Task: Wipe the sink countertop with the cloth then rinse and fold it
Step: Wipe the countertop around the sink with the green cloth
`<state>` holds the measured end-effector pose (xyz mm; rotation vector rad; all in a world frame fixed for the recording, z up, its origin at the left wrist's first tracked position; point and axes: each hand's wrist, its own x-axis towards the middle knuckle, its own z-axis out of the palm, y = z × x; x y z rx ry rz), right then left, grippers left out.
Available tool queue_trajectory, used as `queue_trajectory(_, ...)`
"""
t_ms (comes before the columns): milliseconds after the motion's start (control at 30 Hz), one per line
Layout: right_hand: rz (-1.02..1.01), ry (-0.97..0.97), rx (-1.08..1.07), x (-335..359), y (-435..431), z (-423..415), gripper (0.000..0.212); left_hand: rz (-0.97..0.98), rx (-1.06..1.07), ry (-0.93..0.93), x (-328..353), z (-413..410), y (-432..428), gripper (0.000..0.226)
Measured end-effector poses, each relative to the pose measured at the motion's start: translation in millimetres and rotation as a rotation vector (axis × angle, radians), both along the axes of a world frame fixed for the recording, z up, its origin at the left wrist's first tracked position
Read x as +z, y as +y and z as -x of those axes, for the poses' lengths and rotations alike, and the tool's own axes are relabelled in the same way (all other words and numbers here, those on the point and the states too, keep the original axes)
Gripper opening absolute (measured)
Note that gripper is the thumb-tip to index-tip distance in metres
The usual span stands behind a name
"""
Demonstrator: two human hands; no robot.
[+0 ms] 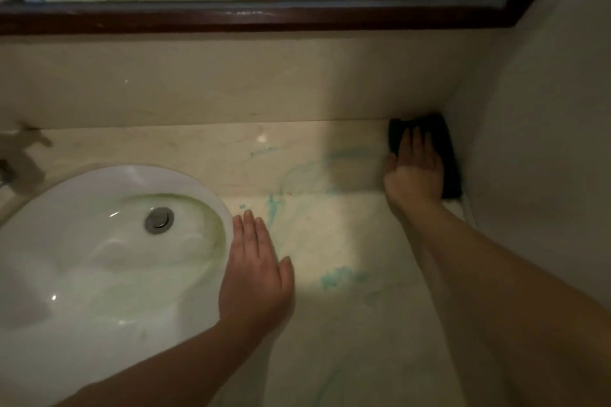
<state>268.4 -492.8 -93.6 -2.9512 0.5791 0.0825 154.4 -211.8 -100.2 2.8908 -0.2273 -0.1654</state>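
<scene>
Black and soft-looking, the cloth (443, 155) lies flat in the far right corner of the table (330, 241), where the back ledge meets the side wall. It is roughly a long rectangle, its long axis running from the back wall toward the person and leaning slightly right, with the far short edge touching the backsplash (231, 82). The right hand (415, 172) lies flat on top of it, palm down, fingers straight and close together, pointing toward the back wall; it presses the cloth rather than gripping it. The left hand (256, 274) is also flat and open, palm down on the table just beside the rim of the sink (66, 274), fingers pointing away from the person, holding nothing.

The table is pale, glossy stone with faint veining, and smears of blue-green residue (340, 277) show in the patch between the two hands, some streaked, some blotchy. The sink is a smooth white oval basin with a round metal drain (159, 220) and a greenish tinge near its bottom. A metal tap (23, 155) stands at the far left. Above the backsplash runs the dark wooden frame of a mirror (264, 18), in which both forearms are reflected
</scene>
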Motion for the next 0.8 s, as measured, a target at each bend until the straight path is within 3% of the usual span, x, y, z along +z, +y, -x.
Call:
queue_trajectory(133,0.005,0.004,0.299,1,46,-27,0.066,-0.003,0.003,0.001,4,0,-2,0.075)
queue_trajectory(300,-0.020,0.051,0.755,7,128,-13,0.059,0.023,-0.031,-0.011,4,4,1,0.073)
queue_trajectory(367,0.004,0.036,0.843,10,129,0,0.059,0.006,-0.048,-0.005,4,2,2,0.072)
queue_trajectory(467,-0.007,0.040,0.766,9,99,39,0.060,0.020,-0.030,0.025,8,4,5,0.071)
queue_trajectory(600,-0.051,0.038,0.348,17,41,71,0.058,0.039,-0.118,0.009,10,55,31,0.075)
queue_trajectory(800,0.090,0.103,0.448,16,61,17,0.068,-0.048,-0.216,0.024,-2,87,51,0.072)
